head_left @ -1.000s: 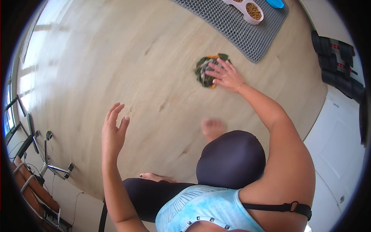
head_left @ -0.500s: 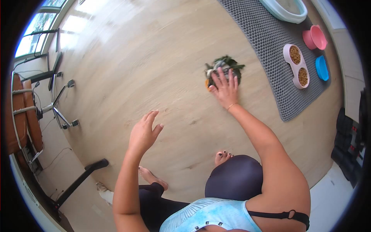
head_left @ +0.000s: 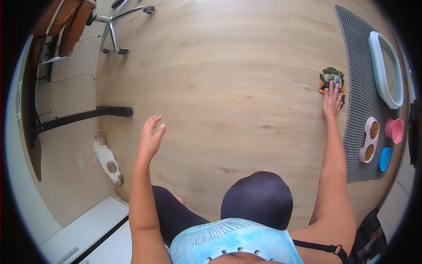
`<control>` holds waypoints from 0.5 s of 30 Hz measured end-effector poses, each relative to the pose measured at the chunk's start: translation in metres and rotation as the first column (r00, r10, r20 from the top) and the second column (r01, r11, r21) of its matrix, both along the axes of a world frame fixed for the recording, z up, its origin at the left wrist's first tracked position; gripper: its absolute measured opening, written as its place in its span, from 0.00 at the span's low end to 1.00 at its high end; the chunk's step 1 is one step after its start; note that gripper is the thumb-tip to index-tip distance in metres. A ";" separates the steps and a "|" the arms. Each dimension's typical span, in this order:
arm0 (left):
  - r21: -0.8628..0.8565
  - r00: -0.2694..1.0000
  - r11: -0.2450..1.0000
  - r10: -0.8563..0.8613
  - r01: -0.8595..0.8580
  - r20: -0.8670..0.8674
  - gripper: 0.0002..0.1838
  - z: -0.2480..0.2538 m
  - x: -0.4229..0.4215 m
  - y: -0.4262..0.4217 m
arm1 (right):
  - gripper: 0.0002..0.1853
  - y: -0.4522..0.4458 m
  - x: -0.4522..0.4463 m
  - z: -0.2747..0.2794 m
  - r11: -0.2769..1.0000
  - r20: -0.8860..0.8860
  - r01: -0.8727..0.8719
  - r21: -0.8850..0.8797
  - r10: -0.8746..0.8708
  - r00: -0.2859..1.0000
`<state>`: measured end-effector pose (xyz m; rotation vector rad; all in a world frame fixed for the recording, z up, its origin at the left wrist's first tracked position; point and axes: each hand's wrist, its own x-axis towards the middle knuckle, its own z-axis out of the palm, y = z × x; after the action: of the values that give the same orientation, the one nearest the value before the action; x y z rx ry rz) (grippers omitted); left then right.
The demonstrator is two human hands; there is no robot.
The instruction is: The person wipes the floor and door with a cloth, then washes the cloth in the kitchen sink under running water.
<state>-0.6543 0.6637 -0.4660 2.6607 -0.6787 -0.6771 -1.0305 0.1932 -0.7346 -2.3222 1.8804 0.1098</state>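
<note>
A crumpled cloth (head_left: 332, 75), green, grey and orange, lies on the wood-look floor (head_left: 228, 110) beside the left edge of the grey mat (head_left: 358, 57). My right hand (head_left: 333, 99) presses on the cloth with its fingers spread flat over it. On the other side, my left hand (head_left: 151, 136) is raised above the floor, its fingers loosely curved and apart, with nothing in it.
On the mat are a double food bowl (head_left: 368, 140), a pink bowl (head_left: 394, 130), a blue bowl (head_left: 384, 159) and a pale-rimmed tray (head_left: 374, 53). A white-and-brown animal (head_left: 107, 158) lies at left, near a black leg (head_left: 88, 115) and a wheeled chair base (head_left: 112, 33).
The view has turned. My right hand has carried the cloth across the floor to the right, close to the mat. My left hand stays raised. The animal has come into full view.
</note>
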 end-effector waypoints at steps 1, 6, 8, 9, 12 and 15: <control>0.005 0.999 0.999 0.043 -0.043 -0.001 0.21 -0.004 0.005 0.024 | 0.30 0.012 0.014 0.001 1.000 -0.004 -0.022 0.005 0.022 1.000; -0.304 0.921 0.869 0.371 -0.390 -0.122 0.19 -0.012 0.039 0.130 | 0.33 0.115 0.130 0.004 0.995 -0.004 -0.071 0.075 0.072 0.997; -0.391 0.833 0.737 0.508 -0.552 -0.218 0.18 -0.006 0.048 0.157 | 0.34 0.165 0.185 0.013 0.937 -0.040 -0.310 0.164 0.320 0.947; -0.385 0.793 0.696 0.570 -0.606 -0.216 0.18 -0.002 0.050 0.171 | 0.34 0.190 0.211 0.017 0.884 -0.053 -0.414 0.216 0.434 0.899; -0.397 0.766 0.660 0.595 -0.638 -0.242 0.19 0.028 0.065 0.202 | 0.36 0.264 0.290 0.033 0.728 -0.045 -0.574 0.376 0.633 0.773; -0.458 0.801 0.660 0.532 -0.595 -0.273 0.20 0.038 0.068 0.269 | 0.36 0.329 0.373 0.043 0.660 -0.013 -0.653 0.371 0.707 0.707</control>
<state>-0.5865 0.9329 -0.4281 2.1031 0.0421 -0.3800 -0.6572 0.5222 -0.6917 -2.6651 0.8059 0.6646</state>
